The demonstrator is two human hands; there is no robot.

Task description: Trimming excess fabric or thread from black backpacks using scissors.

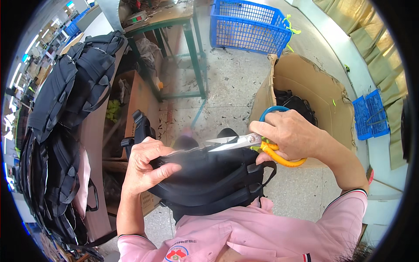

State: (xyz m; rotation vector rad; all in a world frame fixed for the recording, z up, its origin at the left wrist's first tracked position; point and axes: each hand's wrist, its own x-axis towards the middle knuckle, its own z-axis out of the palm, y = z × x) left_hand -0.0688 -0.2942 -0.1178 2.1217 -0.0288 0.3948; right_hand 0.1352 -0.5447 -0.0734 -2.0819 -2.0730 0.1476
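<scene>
Black bag at the person's lap, near, between both hands, long axis running left to right. Left hand grasping its far edge at the left. Right hand gripping scissors by the loops; blades parted, pointing left along the pale seam, tips nearer the left hand. Count: one bag in hand, one pair of scissors, one open carton right; bag pile left, overlapping, number unclear.
</scene>
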